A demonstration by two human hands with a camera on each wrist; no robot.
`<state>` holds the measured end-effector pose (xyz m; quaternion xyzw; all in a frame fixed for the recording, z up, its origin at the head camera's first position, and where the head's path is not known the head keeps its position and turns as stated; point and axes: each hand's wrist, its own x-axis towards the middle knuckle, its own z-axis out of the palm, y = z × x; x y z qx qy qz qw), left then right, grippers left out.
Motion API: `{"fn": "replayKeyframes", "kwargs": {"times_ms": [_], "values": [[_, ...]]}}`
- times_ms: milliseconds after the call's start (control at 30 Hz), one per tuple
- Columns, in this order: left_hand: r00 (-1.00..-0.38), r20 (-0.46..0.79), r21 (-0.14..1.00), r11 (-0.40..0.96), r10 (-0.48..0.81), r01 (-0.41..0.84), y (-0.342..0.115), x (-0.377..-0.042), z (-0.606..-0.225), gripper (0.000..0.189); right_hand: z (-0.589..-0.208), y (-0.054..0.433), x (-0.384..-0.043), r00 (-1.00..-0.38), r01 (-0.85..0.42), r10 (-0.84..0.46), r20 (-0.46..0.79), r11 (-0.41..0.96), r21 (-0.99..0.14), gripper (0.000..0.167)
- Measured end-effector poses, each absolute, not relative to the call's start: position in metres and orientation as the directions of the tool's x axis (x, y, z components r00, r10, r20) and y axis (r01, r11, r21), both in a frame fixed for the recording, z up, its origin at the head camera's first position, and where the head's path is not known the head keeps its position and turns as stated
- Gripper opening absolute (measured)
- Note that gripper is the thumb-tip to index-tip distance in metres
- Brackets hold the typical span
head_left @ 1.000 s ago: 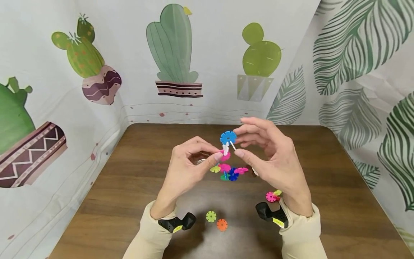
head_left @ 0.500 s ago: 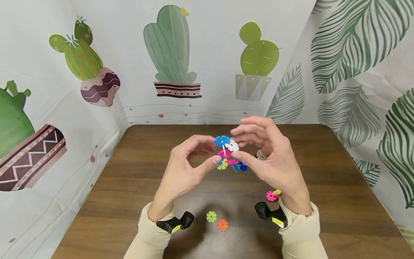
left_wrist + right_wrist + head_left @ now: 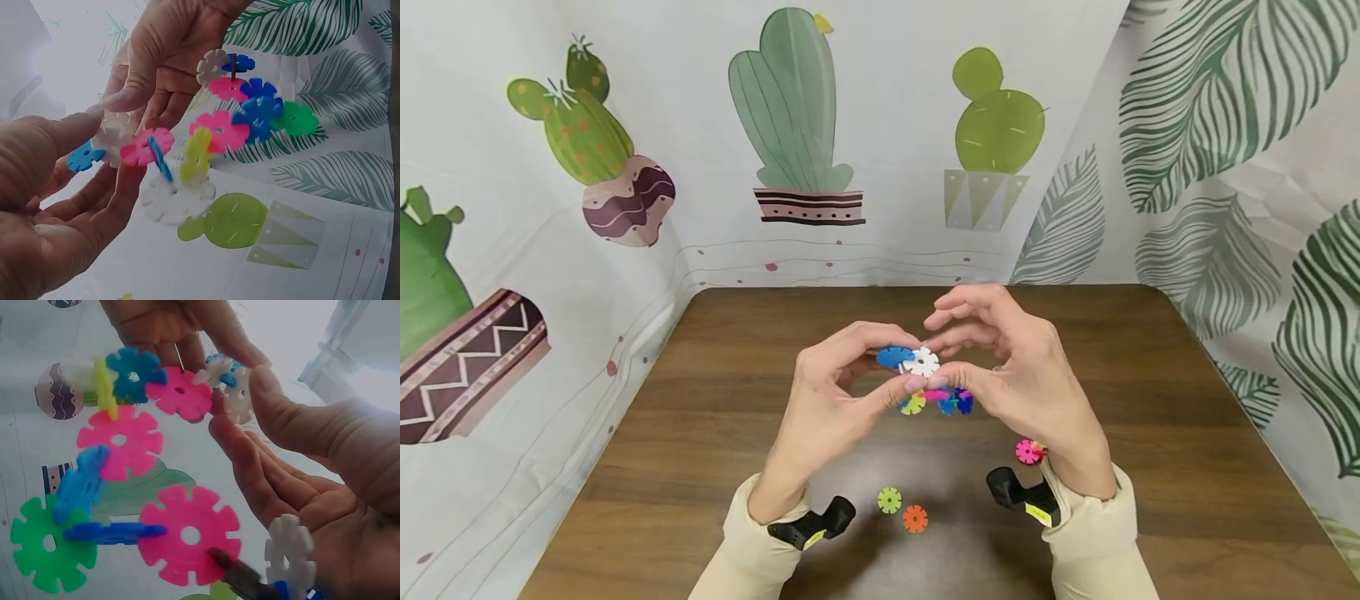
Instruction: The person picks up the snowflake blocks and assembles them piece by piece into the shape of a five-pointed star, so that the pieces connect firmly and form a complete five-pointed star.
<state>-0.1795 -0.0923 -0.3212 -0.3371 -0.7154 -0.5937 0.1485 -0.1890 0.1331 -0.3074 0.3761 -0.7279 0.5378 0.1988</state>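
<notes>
A chain of interlocking notched plastic discs, snowflake building pieces, is held up over the table between both hands. At its near end a white disc [image 3: 922,362] overlaps a blue disc [image 3: 891,357]. My left hand [image 3: 831,387] pinches this end between thumb and fingers. My right hand [image 3: 1037,383] pinches the white disc from the other side, thumb tips almost together, outer fingers raised. The chain runs on through pink, yellow, blue and green discs; a green disc [image 3: 53,545] and a large pink disc [image 3: 189,536] show in the right wrist view.
On the brown wooden table [image 3: 700,467], a lime disc [image 3: 890,500] and an orange disc [image 3: 915,519] lie in front, between the forearms. Beside the right wrist lies a pink disc [image 3: 1027,452] with other pieces partly hidden. A cactus-print cloth [image 3: 895,125] hangs behind.
The blue and white discs have turned and come lower, and the white disc now faces the head camera. Both hands have closed in toward each other; the chain below has swung. The loose discs stay put.
</notes>
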Motion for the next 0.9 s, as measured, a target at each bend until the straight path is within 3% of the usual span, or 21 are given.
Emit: {"fn": "replayKeyframes", "kwargs": {"times_ms": [200,367,500,633,800,900], "values": [[-0.778,0.536,0.806,0.073,0.328,0.587,-0.096,-0.181,-0.321,0.036,-0.306,0.132,-0.185,-0.656,-0.754,-0.305,0.690,0.217,-0.620,0.068],[-0.787,0.529,0.823,0.032,0.318,0.566,-0.103,-0.184,-0.319,0.036,-0.302,0.136,-0.181,-0.643,-0.763,-0.310,0.700,0.186,-0.619,0.059],[-0.798,0.537,0.830,-0.001,0.272,0.558,-0.116,-0.188,-0.314,0.046,-0.299,0.147,-0.180,-0.628,-0.776,-0.180,0.757,0.064,-0.628,0.041],[-0.805,0.558,0.826,-0.035,0.202,0.563,-0.134,-0.192,-0.310,0.054,-0.308,0.160,-0.180,-0.632,-0.774,-0.037,0.774,-0.026,-0.633,0.033],[-0.802,0.577,0.812,-0.003,0.155,0.584,-0.147,-0.194,-0.306,0.053,-0.342,0.182,-0.184,-0.698,-0.716,-0.011,0.716,0.048,-0.696,0.032],[-0.806,0.570,0.815,0.010,0.158,0.579,-0.149,-0.195,-0.305,0.052,-0.382,0.188,-0.177,-0.783,-0.620,-0.040,0.621,0.138,-0.773,0.030]]}}
